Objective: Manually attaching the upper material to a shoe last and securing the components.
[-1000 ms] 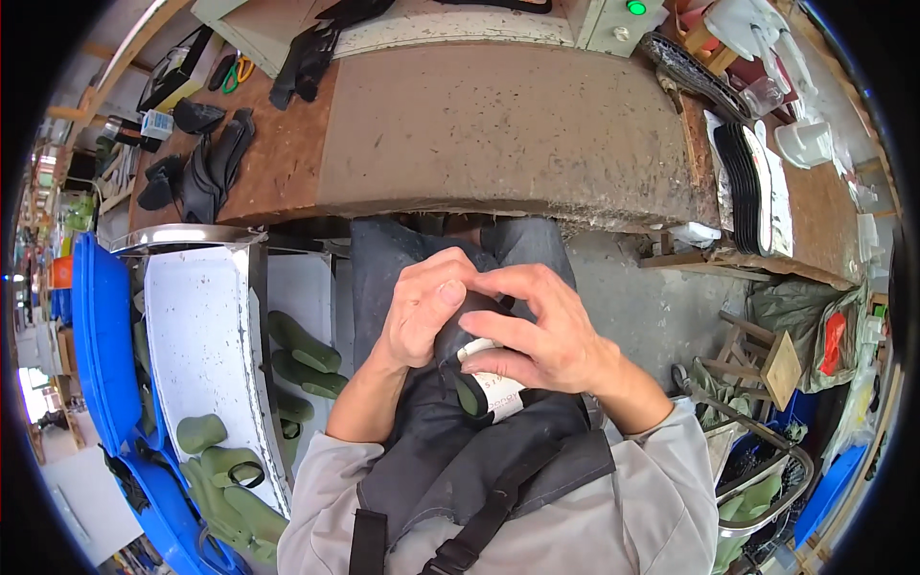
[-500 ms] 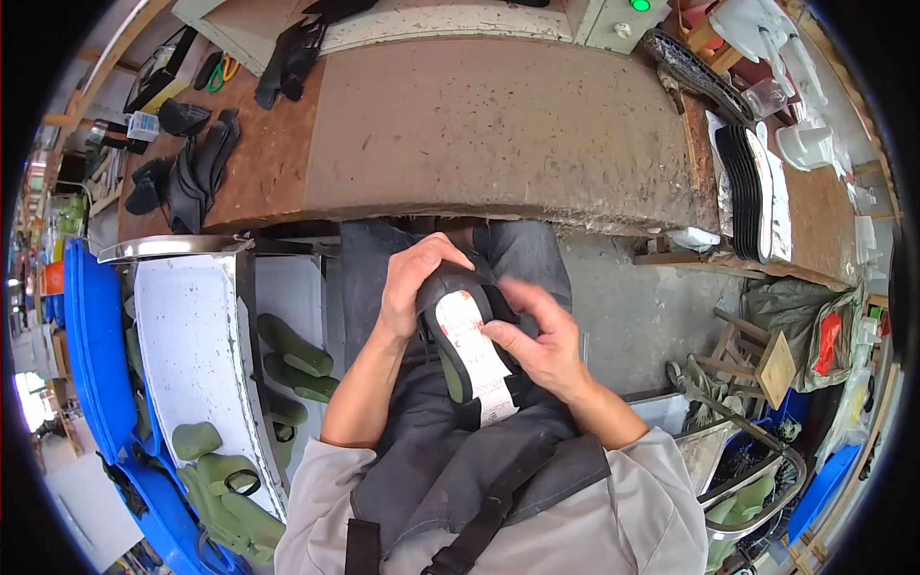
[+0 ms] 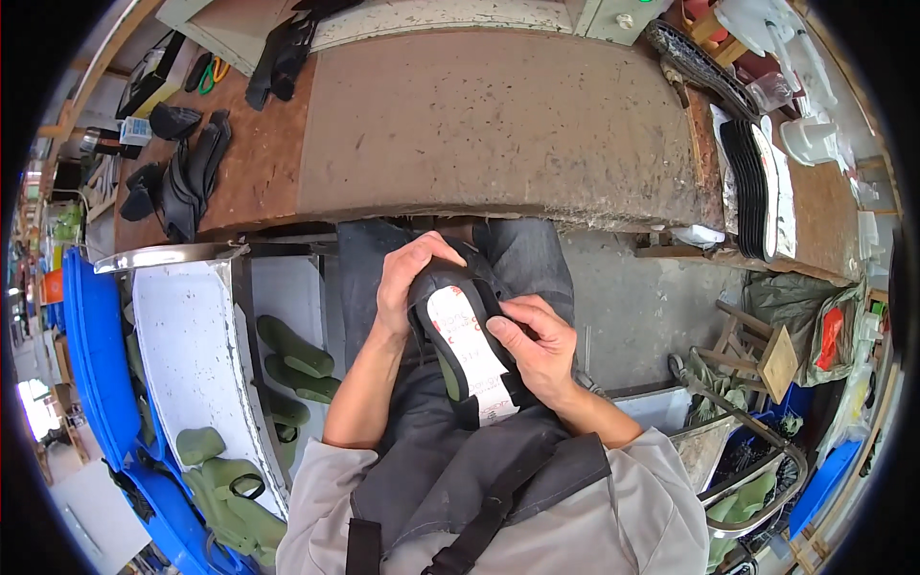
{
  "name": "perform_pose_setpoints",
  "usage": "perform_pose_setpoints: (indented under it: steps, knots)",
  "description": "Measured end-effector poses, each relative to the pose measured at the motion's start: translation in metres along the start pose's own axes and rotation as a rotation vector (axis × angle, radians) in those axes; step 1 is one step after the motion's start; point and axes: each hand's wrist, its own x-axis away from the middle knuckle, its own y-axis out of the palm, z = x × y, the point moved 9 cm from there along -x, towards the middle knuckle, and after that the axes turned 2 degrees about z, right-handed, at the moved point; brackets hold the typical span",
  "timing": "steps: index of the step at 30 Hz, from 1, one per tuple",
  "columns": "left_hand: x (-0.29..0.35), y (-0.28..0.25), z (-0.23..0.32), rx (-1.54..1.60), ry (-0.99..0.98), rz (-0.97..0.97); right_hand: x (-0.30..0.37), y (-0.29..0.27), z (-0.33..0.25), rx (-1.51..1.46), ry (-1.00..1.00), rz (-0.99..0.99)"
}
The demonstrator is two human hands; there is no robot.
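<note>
grip: left hand (image 3: 404, 283) and right hand (image 3: 544, 347), both firmly around one black-and-white shoe (image 3: 464, 337)

Some reddish print (image 3: 476, 325) on the white strip (image 3: 470, 345) along the dark shoe (image 3: 442, 277), around six o'clock, way too tiny to read tbh.

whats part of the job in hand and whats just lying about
Job in hand:
dark shoe piece, held by left hand and right hand
white panel on it
green foot form, partly showing

Seemingly just lying about:
black cut pieces, left
stack of black sole-shaped pieces, right
wooden stool
blue bin
</note>
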Motion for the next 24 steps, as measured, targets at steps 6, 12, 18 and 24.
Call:
perform_pose_setpoints:
  steps: [6, 12, 18, 24]
  knots:
    - [-0.001, 0.0, -0.001, 0.03, -0.004, -0.012, -0.003, 0.005, -0.03, 0.329, -0.359, -0.027]
    - [-0.001, 0.007, -0.002, 0.024, 0.013, -0.051, 0.008, 0.013, -0.05, 0.58, -0.593, -0.06]
    - [-0.001, 0.009, -0.004, 0.032, -0.008, -0.05, 0.014, 0.015, -0.061, 0.646, -0.677, -0.067]
    - [0.0, 0.011, -0.001, 0.011, -0.024, 0.004, 0.016, 0.037, -0.072, 1.021, -0.645, -0.371]
